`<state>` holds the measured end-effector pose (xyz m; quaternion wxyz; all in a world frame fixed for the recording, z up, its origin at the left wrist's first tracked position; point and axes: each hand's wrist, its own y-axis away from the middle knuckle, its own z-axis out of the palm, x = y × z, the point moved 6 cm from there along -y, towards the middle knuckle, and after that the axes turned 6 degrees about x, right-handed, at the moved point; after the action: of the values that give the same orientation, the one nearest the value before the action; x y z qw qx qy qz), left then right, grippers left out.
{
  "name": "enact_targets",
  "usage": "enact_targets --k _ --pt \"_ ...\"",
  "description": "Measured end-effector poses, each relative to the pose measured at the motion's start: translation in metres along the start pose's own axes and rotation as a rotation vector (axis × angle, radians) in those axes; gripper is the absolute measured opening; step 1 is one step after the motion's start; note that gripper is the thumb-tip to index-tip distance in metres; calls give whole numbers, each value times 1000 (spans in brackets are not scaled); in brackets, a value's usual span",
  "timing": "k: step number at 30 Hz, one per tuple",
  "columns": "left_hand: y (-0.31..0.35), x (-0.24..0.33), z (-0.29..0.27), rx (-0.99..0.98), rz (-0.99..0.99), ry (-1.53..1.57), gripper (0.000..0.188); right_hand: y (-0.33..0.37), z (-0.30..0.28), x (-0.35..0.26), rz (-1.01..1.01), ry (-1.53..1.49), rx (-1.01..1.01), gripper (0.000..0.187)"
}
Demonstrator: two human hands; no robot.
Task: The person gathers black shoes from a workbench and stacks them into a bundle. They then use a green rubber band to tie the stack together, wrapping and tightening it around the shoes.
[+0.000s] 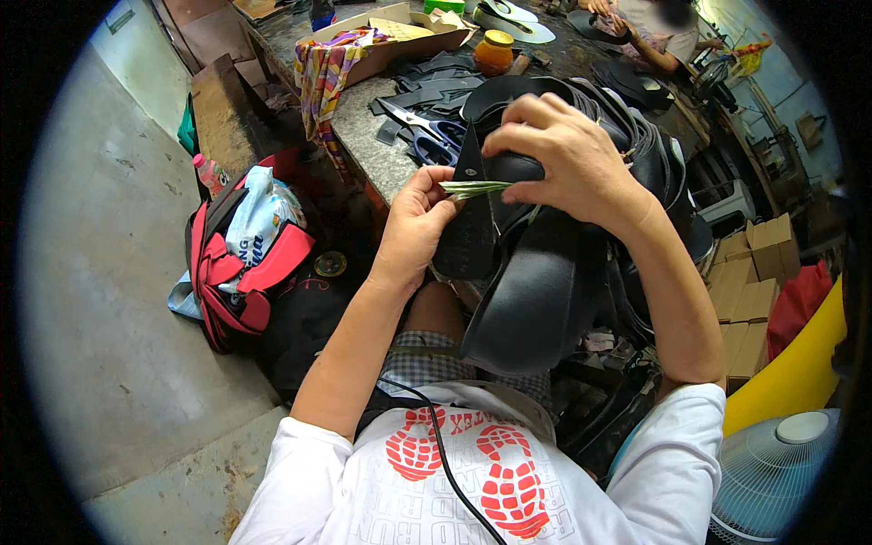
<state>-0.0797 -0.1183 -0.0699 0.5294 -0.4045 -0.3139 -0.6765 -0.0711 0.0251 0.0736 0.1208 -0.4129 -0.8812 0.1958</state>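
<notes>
A thin bundle of green-and-white strips (477, 189) spans the gap between my two hands. My left hand (420, 213) is closed, thumb and fingers pinching its left end. Curled over from the right, my right hand (577, 150) has its thumb at the other end; its fingertips bend toward a black leather strap (470, 222) with a small hole, which hangs just behind the strips. Below and beside both hands lies a large heap of black leather pieces (536, 304), with bunched cords (649, 150) on its right. What the strips are is too small to tell.
Blue-handled scissors (434, 136) lie on the table among black scraps (436, 86). Behind stand an orange jar (493, 53) and a cardboard box (363, 59). A red bag (222, 282) is at left, a fan (772, 477) at lower right. Another person's hands (610, 20) work across the table.
</notes>
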Motion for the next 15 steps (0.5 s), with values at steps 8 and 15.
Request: enact_targets --k 8,15 --pt "3 5 3 16 27 -29 26 7 26 8 156 -124 -295 31" --pt "5 18 3 137 192 -132 40 7 28 21 477 -604 -172 17"
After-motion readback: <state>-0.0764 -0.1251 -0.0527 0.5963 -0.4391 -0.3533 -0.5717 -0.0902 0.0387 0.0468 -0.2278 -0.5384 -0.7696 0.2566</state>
